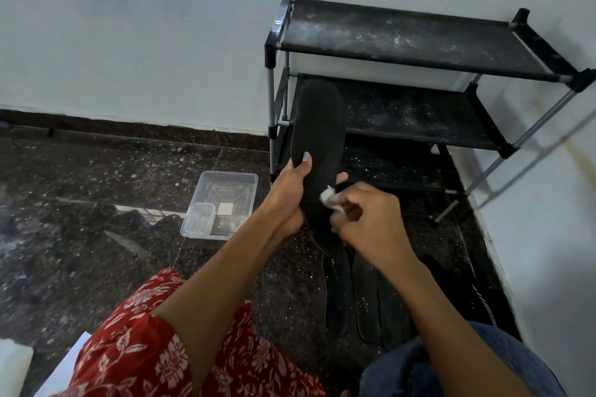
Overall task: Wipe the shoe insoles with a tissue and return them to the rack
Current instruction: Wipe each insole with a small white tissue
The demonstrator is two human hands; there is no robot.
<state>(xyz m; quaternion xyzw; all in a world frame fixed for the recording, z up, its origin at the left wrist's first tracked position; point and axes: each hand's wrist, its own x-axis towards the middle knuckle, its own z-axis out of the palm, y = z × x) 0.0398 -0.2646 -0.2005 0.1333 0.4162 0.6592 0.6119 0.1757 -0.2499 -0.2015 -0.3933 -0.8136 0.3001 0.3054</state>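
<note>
At the lower left of the frame your red floral sleeve [135, 342] covers the upper part of your left arm, and just left of centre a clear plastic tray [240, 182] sits on the dark speckled floor [96, 177] with a smaller clear box [199, 215] inside it.

Moving to the centre, your left hand [290, 193] grasps the black insole [317, 135] by its left edge. The thumb lies across the face and the fingers are wrapped behind, so the insole stands nearly upright with its toe end pointing to the upper middle of the frame, in front of the rack.

Just right of it, your right hand [364, 213] is clenched around a small white tissue [329, 196], which is pressed against the lower part of the insole face. You look to be in the wiping step, with this insole only partly covered. The next move probably calls for running the tissue up toward the toe while your left hand holds the insole steady.

Below your hands, at lower centre, more insoles [367, 296] lie flat on the floor, seemingly waiting their turn.

At the right, the black rack [419, 39] stands against the wall, its dusty shelves holding no insoles yet, so the return step is still ahead.
</note>
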